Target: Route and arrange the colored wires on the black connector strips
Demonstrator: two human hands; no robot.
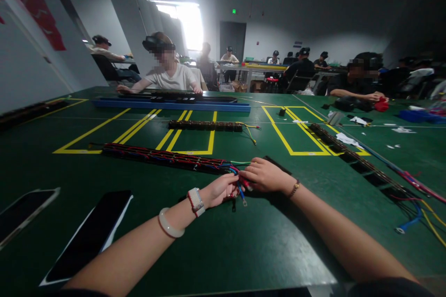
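A long dark wiring harness (156,157) with red and blue wires lies across the green table in front of me. Its loose wire ends fan out at the right, where both my hands meet. My left hand (223,189) has its fingers curled around the wire ends. From the other side, my right hand (265,175) is closed on the same bundle, with red wire under its fingers. A blue wire (241,191) with a ring terminal (245,203) hangs out below the hands. A green wire (240,163) runs just above them. My fingers partly hide the bundle.
Two phones (92,227) (26,211) lie at the left. A shorter harness (205,125) sits beyond mine; another (358,158) stretches along the right. Yellow tape (291,153) marks the table (296,241). Across it, a person (170,74) works at a blue channel (174,105); another person (362,83) sits right.
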